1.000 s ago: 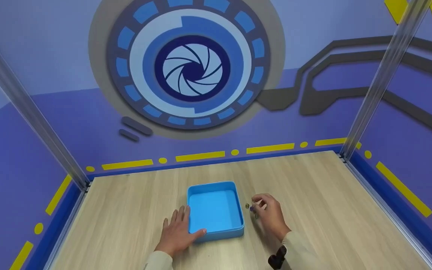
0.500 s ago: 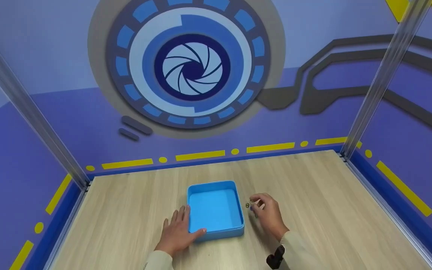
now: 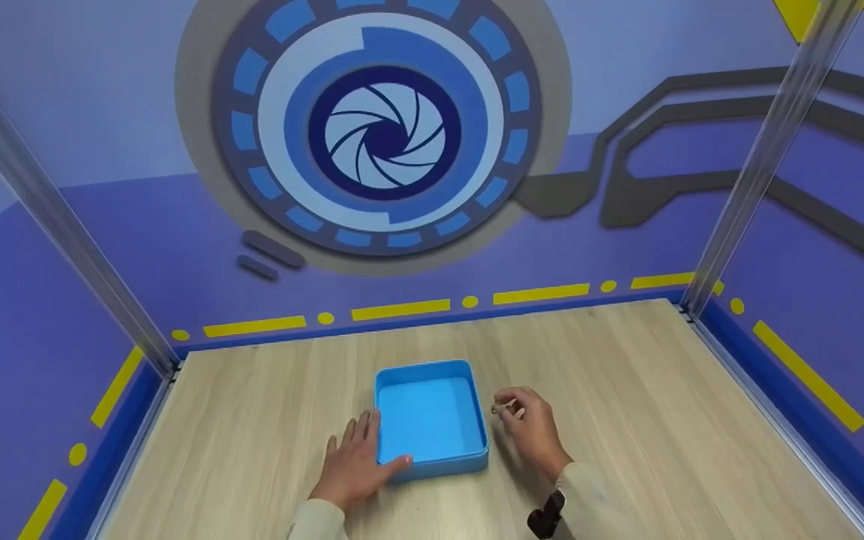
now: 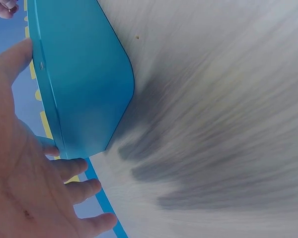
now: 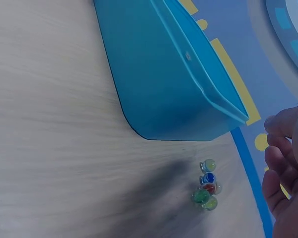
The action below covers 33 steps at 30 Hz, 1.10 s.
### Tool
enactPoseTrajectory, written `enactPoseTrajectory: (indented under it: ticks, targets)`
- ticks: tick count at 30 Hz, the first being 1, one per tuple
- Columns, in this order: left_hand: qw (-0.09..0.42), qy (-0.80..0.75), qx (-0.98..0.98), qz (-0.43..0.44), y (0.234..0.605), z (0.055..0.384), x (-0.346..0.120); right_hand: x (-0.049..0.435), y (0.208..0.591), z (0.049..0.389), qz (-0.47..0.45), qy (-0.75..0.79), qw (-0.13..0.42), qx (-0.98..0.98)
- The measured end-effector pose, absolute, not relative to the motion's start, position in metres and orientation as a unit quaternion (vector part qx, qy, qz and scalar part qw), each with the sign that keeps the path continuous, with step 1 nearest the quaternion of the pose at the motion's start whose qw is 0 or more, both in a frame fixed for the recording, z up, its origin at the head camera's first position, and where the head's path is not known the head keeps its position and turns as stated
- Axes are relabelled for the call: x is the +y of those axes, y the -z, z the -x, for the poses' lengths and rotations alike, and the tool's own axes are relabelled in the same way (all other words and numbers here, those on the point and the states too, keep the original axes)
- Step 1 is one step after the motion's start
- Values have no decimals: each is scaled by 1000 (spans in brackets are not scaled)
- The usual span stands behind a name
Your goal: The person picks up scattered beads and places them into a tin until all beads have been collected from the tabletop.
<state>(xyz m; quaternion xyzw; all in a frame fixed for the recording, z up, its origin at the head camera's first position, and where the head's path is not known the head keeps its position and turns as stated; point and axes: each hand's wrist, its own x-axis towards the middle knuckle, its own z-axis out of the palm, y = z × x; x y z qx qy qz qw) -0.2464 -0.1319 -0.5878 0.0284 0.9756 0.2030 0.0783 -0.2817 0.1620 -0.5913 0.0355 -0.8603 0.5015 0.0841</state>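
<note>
A square blue box (image 3: 432, 470), open at the top, sits on the table. My left hand (image 3: 353, 465) rests against its near left corner, fingers straight along the left side and thumb over the front rim. In the left wrist view that thumb (image 4: 17, 59) touches the box wall (image 4: 84, 74). Right of the box my right hand (image 3: 535, 429) hovers over several glass marbles (image 5: 208, 186) lying clustered on the table. Its fingers (image 5: 278, 161) are loosely bent, and no marble shows between them. The head view shows just one marble (image 3: 494, 409); the hand hides the others.
The light wood table (image 3: 267, 420) extends around the box. Behind it rises a purple-blue printed wall (image 3: 139, 255), with metal posts (image 3: 747, 172) at the corners. A dark device (image 3: 546, 515) is on the right wrist.
My right hand has shifted slightly left, toward the box, covering more of the marbles in the head view. The left hand and the box have stayed in place.
</note>
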Motion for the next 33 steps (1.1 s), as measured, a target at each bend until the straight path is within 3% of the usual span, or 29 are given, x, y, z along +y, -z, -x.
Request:
enactPoseTrajectory:
  ticks: [33]
  targets:
    - [65, -202, 977, -35, 587, 245, -132, 147, 590, 282, -35, -512, 78, -854]
